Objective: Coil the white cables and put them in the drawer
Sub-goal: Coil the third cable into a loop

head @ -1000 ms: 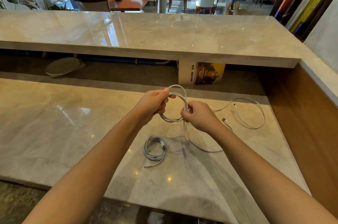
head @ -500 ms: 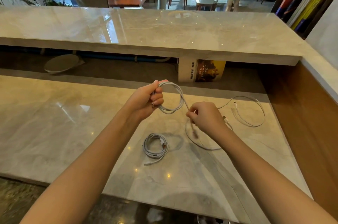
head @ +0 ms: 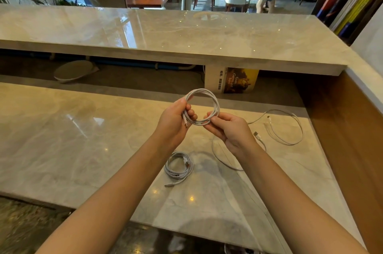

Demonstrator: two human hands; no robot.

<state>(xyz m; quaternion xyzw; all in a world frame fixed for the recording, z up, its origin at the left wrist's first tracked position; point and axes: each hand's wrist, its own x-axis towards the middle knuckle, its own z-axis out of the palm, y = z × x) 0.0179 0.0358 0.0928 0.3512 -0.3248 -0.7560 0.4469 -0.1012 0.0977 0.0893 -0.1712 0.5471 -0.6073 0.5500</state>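
A white cable wound into a round coil is held up above the marble desk. My left hand grips the coil's left side, with a plug end sticking out by its fingers. My right hand pinches the coil's lower right. A second white cable lies coiled on the desk below my hands. A third white cable lies loose to the right, and its plug sits near my right wrist. No drawer is in view.
A raised marble counter runs across the back. A book stands under it, and a round pale object lies to the left. A wooden wall bounds the desk on the right. Books, chairs and a person stand beyond.
The hanging tail has been wound in, so the cable now forms a full coil. My right hand rose from the dangling end to the coil itself.
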